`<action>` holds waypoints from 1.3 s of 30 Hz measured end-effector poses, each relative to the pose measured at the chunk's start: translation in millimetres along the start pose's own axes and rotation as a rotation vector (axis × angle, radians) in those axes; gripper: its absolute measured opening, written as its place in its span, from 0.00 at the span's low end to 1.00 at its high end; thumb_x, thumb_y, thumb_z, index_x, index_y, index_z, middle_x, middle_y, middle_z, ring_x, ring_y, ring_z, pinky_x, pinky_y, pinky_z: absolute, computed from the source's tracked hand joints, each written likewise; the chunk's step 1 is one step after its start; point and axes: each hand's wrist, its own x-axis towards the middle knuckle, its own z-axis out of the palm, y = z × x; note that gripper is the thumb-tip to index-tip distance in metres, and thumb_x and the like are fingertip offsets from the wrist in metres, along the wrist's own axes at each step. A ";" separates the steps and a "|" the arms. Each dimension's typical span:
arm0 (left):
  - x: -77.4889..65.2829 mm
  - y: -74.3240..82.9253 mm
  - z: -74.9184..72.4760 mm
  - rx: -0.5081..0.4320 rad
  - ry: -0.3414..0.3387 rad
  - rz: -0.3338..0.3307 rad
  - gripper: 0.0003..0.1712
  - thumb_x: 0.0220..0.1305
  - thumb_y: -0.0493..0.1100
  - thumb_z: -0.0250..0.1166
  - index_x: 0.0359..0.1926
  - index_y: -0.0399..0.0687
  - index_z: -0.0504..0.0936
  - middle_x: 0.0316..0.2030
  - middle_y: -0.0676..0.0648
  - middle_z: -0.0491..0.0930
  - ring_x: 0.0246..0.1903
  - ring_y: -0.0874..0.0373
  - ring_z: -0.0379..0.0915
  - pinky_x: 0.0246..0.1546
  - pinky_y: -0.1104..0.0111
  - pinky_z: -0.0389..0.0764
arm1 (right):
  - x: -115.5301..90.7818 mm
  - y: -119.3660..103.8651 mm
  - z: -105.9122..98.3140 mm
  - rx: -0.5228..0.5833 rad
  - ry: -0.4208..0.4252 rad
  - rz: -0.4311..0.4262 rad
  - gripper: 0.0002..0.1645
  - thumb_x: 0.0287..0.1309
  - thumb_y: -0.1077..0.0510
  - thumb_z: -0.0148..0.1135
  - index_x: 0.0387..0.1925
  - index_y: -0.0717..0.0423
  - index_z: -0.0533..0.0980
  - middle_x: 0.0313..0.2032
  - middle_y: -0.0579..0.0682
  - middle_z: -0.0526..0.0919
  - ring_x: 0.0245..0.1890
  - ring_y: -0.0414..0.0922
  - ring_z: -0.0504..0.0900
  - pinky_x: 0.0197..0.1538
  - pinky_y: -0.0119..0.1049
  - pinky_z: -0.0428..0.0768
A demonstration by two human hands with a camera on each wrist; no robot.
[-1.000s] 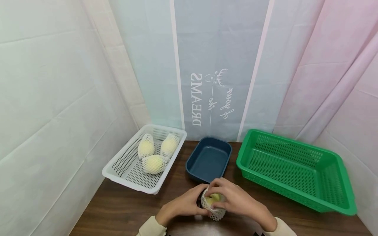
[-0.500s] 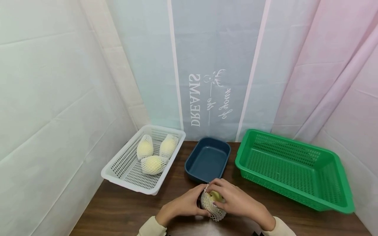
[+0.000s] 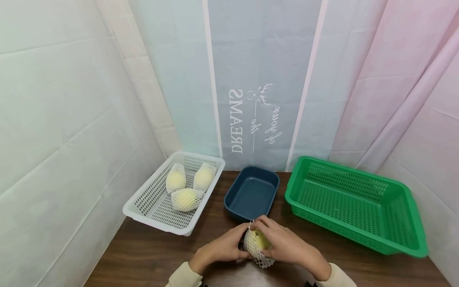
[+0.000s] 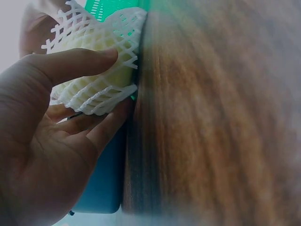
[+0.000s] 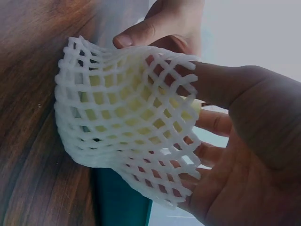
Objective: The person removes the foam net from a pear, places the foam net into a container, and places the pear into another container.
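Observation:
A round yellow-green fruit point(image 3: 263, 239) with a dark stem stands upright near the table's front, sleeved in a white foam net point(image 5: 108, 117). My left hand point(image 3: 223, 244) grips the netted fruit from the left. In the left wrist view its thumb point(image 4: 84, 66) lies across the mesh and its other fingers are behind and beneath. My right hand point(image 3: 288, 243) holds the fruit from the right. Its thumb point(image 5: 214, 82) reaches in at the net's open end, and its fingers show through the mesh. The fruit's top is bare between the hands.
A white basket point(image 3: 159, 224) at the left holds several net-sleeved fruits point(image 3: 187, 199). Just beyond the hands stands a dark blue tray point(image 3: 252, 195). A large green basket point(image 3: 344, 207) is at the right. Cloth hangs behind the brown table point(image 3: 143, 255).
The right fingers have shifted back from over the fruit's top, so more of the top and the stem show. The left hand has barely moved.

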 end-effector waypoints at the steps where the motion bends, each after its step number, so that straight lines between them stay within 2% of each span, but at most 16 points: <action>1: 0.1 -0.2 -0.1 -0.004 -0.001 0.002 0.47 0.67 0.46 0.76 0.80 0.54 0.61 0.74 0.49 0.71 0.69 0.64 0.70 0.67 0.67 0.77 | 0.1 -0.1 0.5 -0.012 0.006 -0.005 0.37 0.51 0.58 0.85 0.61 0.46 0.76 0.60 0.44 0.74 0.57 0.45 0.80 0.48 0.40 0.86; 10: 0.0 -1.7 0.9 -0.050 0.001 -0.047 0.45 0.68 0.48 0.75 0.79 0.53 0.63 0.73 0.49 0.72 0.66 0.66 0.72 0.63 0.70 0.78 | 1.2 -3.1 3.3 -0.026 -0.004 0.013 0.40 0.49 0.58 0.87 0.61 0.50 0.74 0.58 0.47 0.76 0.49 0.44 0.83 0.43 0.39 0.85; 18: 0.3 0.3 0.4 -0.118 -0.006 -0.082 0.45 0.67 0.44 0.76 0.79 0.53 0.64 0.72 0.48 0.73 0.64 0.65 0.74 0.57 0.74 0.81 | 1.5 -4.2 4.7 -0.083 -0.005 0.044 0.40 0.47 0.57 0.87 0.60 0.50 0.75 0.55 0.47 0.81 0.49 0.45 0.84 0.42 0.43 0.85; 25: 1.3 1.7 -0.4 -0.140 -0.002 -0.094 0.43 0.67 0.44 0.76 0.78 0.54 0.66 0.72 0.48 0.74 0.63 0.66 0.76 0.54 0.75 0.82 | 0.8 -5.0 1.2 -0.062 0.027 0.040 0.39 0.45 0.55 0.88 0.59 0.48 0.77 0.54 0.45 0.82 0.46 0.42 0.82 0.39 0.37 0.82; 34: 3.8 -1.0 -0.1 -0.145 0.010 -0.088 0.40 0.68 0.40 0.75 0.76 0.51 0.68 0.69 0.47 0.77 0.61 0.66 0.78 0.52 0.76 0.83 | 0.5 -2.3 -0.8 -0.036 0.048 0.046 0.40 0.49 0.49 0.86 0.63 0.48 0.79 0.58 0.44 0.79 0.52 0.42 0.80 0.47 0.42 0.84; 39: 4.5 -0.5 -0.8 -0.119 0.016 -0.088 0.36 0.68 0.38 0.74 0.73 0.49 0.71 0.66 0.46 0.79 0.57 0.68 0.80 0.50 0.76 0.83 | 0.5 -0.4 0.1 -0.026 0.081 0.028 0.39 0.49 0.49 0.86 0.63 0.48 0.80 0.56 0.42 0.78 0.52 0.42 0.78 0.47 0.39 0.83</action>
